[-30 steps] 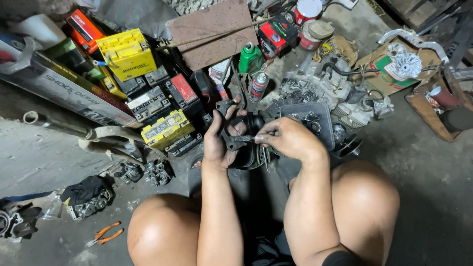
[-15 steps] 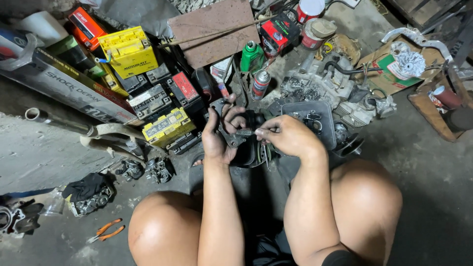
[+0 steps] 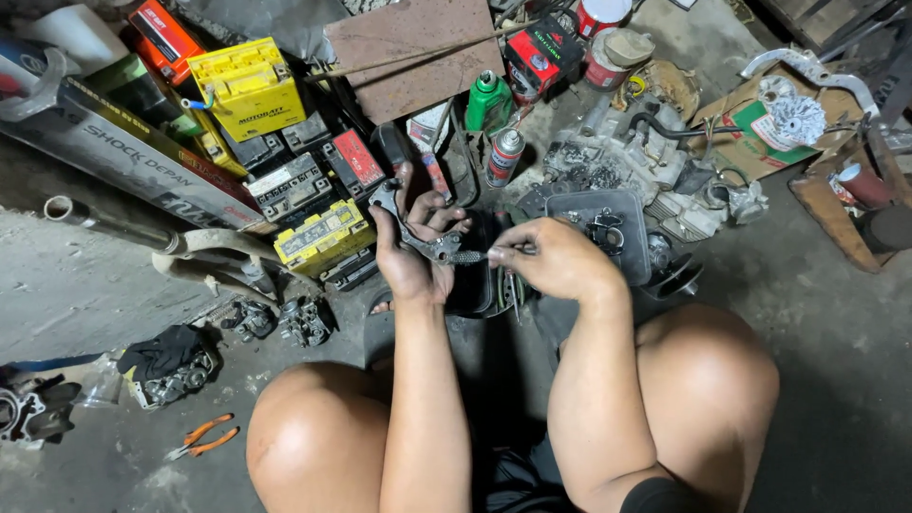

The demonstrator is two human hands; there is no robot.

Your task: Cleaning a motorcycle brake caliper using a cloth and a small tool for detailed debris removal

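Your left hand [image 3: 410, 255] is wrapped around a dark metal lever bracket [image 3: 410, 226], fingers closed on it, thumb across the top. One end of the bracket sticks up and away from you, past your fingers. Your right hand [image 3: 556, 258] is pinched shut on a thin threaded rod [image 3: 472, 256] that runs into the bracket's near end; fingertips [image 3: 496, 255] are tight together on the rod. Both hands meet just above a black tray [image 3: 484, 280] on the floor between your knees.

Taking the bracket as reference:
- Yellow battery [image 3: 323, 237] just to its left, on the floor.
- Bigger yellow box [image 3: 249, 87] further left and away from you, on a stack of batteries.
- Green bottle [image 3: 488, 100] and spray can [image 3: 504, 157] beyond it, slightly right.
- Grey plastic tub [image 3: 600, 223] with small parts to the right, behind your right hand.
- Engine casing [image 3: 655, 171] further right, past the tub.
- Orange-handled pliers [image 3: 201, 437] well to the left and towards you, by your left knee.
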